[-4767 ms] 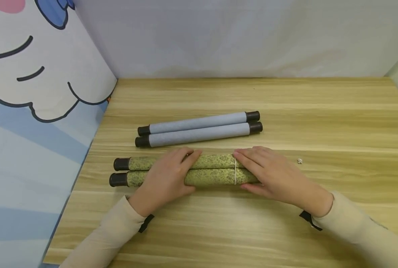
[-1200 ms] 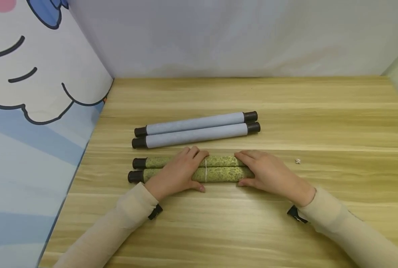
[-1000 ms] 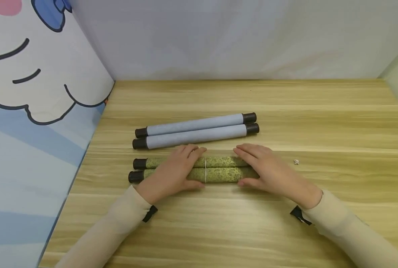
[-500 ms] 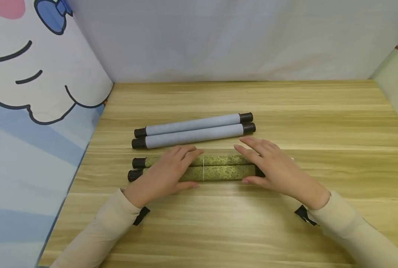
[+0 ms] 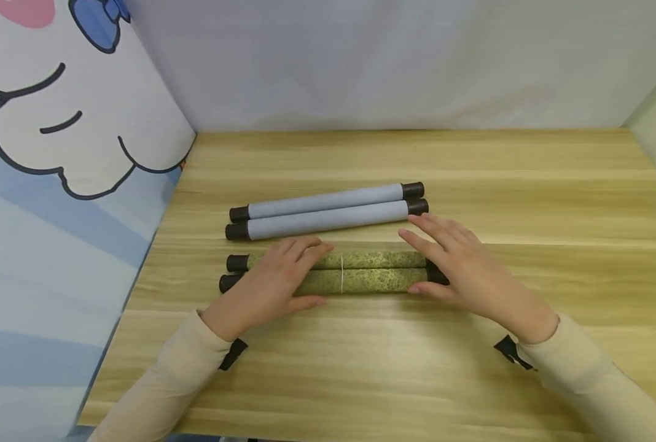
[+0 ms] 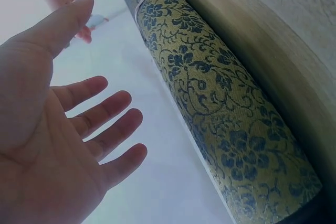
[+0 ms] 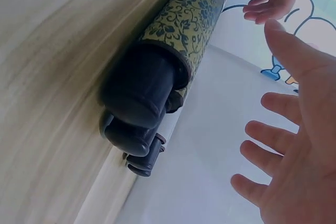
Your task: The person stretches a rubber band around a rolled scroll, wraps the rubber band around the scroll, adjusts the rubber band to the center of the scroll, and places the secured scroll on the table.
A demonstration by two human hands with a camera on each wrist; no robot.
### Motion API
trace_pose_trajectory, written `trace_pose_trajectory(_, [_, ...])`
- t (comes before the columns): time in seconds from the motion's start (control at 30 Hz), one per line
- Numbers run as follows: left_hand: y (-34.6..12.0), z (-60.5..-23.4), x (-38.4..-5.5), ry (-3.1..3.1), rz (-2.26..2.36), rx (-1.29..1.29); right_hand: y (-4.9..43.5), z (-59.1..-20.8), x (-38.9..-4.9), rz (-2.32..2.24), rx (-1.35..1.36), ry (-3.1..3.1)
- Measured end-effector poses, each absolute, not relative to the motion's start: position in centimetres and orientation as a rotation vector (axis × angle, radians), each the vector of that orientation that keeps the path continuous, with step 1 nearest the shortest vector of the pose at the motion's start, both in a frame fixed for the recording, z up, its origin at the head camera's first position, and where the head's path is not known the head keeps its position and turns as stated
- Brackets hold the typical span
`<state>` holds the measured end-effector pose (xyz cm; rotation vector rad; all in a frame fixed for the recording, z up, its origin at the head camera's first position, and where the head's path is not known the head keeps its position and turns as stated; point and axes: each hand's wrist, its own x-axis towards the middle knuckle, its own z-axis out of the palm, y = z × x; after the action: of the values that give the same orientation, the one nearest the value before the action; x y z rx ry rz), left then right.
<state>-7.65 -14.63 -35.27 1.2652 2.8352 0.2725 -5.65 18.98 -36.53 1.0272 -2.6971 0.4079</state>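
A yellow-green scroll (image 5: 380, 280) with dark floral patterning lies on the table, its two rolls side by side and capped in black. A thin white band (image 5: 342, 274) circles both rolls near the middle. Over its left half hovers my left hand (image 5: 269, 282), fingers relaxed and holding nothing; the left wrist view shows a gap between that palm and the scroll (image 6: 215, 93). My right hand (image 5: 466, 270) is spread above the right end, partly covering the black end knobs. The right wrist view shows that hand (image 7: 299, 135) apart from the knobs (image 7: 139, 85).
Behind, a second scroll (image 5: 328, 220) with pale blue-grey rolls and black knobs lies at a slight slant. The wooden table (image 5: 361, 368) meets a white backdrop (image 5: 389, 67) at the rear and a cartoon-printed panel (image 5: 24, 135) on the left.
Both hands held the patterned scroll earlier; they have since loosened and lifted off. The white band has shifted left along the rolls, and the scroll lies slightly farther right.
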Motion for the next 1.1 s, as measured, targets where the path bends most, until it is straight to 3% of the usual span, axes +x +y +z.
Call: trace_pose_trajectory(1.1, [-14.5,-34.7,-7.4,2.807,0.285,1.211,21.7,-35.7,-5.6,0.468,0.934,-2.603])
